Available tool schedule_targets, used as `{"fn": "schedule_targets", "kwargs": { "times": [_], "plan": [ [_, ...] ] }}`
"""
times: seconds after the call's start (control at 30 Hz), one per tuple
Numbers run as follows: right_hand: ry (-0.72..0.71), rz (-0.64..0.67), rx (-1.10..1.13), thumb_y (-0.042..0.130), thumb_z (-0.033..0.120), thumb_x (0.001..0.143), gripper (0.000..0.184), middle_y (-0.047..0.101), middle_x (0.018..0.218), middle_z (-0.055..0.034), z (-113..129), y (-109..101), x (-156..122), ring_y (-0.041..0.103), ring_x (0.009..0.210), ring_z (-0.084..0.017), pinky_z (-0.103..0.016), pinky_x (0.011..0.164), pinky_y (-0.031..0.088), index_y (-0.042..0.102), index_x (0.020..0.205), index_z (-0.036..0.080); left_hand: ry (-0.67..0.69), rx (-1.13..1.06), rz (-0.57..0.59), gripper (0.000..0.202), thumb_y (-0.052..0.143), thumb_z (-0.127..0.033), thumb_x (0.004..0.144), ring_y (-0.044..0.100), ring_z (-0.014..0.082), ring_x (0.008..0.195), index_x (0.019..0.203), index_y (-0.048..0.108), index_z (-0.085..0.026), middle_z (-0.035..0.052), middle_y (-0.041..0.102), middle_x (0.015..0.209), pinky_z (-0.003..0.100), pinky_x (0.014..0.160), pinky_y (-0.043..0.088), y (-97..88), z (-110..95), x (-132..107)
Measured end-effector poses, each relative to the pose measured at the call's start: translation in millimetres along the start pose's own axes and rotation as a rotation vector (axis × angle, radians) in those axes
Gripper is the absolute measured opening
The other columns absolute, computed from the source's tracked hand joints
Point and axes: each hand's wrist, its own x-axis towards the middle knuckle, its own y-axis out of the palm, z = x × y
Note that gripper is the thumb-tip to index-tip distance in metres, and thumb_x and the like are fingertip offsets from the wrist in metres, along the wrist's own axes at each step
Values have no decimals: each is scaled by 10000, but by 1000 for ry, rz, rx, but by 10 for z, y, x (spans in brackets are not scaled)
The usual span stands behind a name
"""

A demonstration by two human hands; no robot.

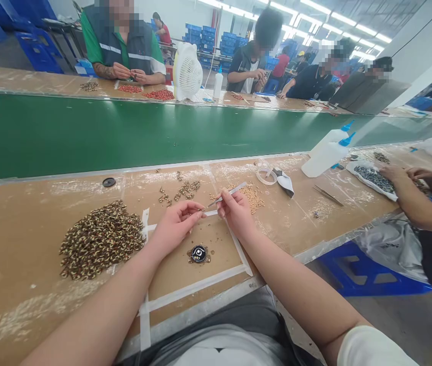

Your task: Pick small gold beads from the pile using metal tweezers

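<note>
So, scuffed bench (13, 218), green conveyor belt (124, 127) behind.
Right grip (235, 209) clamped on tweezers (239, 187); can't tell if left grip (173, 224) holds anything.

Bright, cool, fairly even light fills the room. It comes from rows of ceiling tubes (343, 19) at one o'clock, which burn out to plain white. Pale streaks reflect off the green belt (162, 122) towards eleven o'clock, and scuffed patches of the worktop (5, 264) shine at eight. Shadows are soft and faint; the floor (383, 315) at four o'clock is dimmer. A milky haze washes the pillar (425, 43) at two o'clock. Co-workers (252, 66) in the background look soft, their faces pixelated. The wide lens tilts the far room and stretches the near forearms (307, 295); nearer the centre, small details smear slightly.
</note>
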Motion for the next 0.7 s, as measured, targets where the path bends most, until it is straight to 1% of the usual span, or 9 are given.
{"fn": "schedule_targets", "kwargs": {
  "times": [0.07, 0.13, 0.2, 0.3, 0.4, 0.5, 0.57, 0.6, 0.7],
  "plan": [
    [1, -7, 24, 874, 622, 837, 475, 645, 591, 18, 12, -1, 2, 469, 398, -73, -222, 391, 360, 728, 794, 173, -15, -9, -18, 304, 830, -433, 891, 430, 79, 501, 1088, 783, -207, 44, 752, 845, 213, 465, 305, -13, -9, -7],
    [5, -14, 38, 881, 611, 835, 464, 654, 599, 14, 19, -5, 1, 473, 407, -75, -222, 400, 365, 732, 799, 173, -46, -9, -33, 309, 838, -439, 886, 387, 83, 482, 1088, 806, -208, -22, 607, 636, 210, 474, 268, -30, -8, -11],
    [8, -24, 42, 879, 608, 840, 458, 652, 602, 14, 22, -11, -1, 476, 417, -78, -224, 405, 367, 735, 808, 174, -74, -12, -43, 338, 844, -448, 880, 372, 89, 475, 1117, 819, -207, -54, 504, 552, 210, 482, 255, -49, -2, -9],
    [9, -37, 49, 882, 613, 837, 461, 644, 607, 16, 19, -17, -1, 475, 426, -79, -224, 407, 362, 737, 805, 176, -89, -32, -53, 389, 833, -478, 885, 397, 93, 485, 1154, 821, -197, -41, 532, 575, 212, 484, 281, -62, 2, -1],
    [10, -43, 57, 892, 621, 823, 471, 640, 602, 16, 12, -20, 3, 477, 424, -82, -222, 402, 350, 735, 795, 179, -82, -59, -60, 390, 829, -494, 881, 419, 88, 494, 1109, 819, -178, -35, 541, 603, 203, 476, 309, -48, -3, 5],
    [12, -44, 57, 892, 627, 817, 474, 647, 599, 10, 7, -22, 9, 471, 421, -87, -229, 398, 345, 732, 797, 181, -43, -100, -95, 376, 883, -458, 836, 480, 76, 541, 1081, 785, -189, 21, 675, 836, 196, 465, 360, -34, 9, 11],
    [11, -40, 54, 889, 627, 819, 473, 650, 602, 8, 5, -24, 12, 467, 419, -87, -233, 399, 347, 732, 801, 180, -21, -124, -108, 434, 898, -439, 831, 516, 73, 579, 1177, 763, -214, 49, 704, 1015, 197, 469, 396, -39, 28, 16],
    [9, -37, 51, 887, 628, 821, 475, 650, 602, 9, 4, -24, 13, 466, 416, -87, -234, 400, 348, 731, 804, 180, -17, -124, -104, 469, 893, -437, 840, 517, 69, 582, 1235, 755, -226, 52, 702, 1051, 198, 474, 404, -45, 37, 18],
    [6, -26, 37, 879, 634, 830, 483, 645, 604, 14, -3, -27, 14, 463, 407, -82, -233, 399, 351, 722, 805, 177, -30, -82, -69, 448, 857, -453, 880, 481, 49, 542, 1251, 773, -216, 42, 704, 996, 198, 486, 387, -63, 49, 21]
  ]
}}
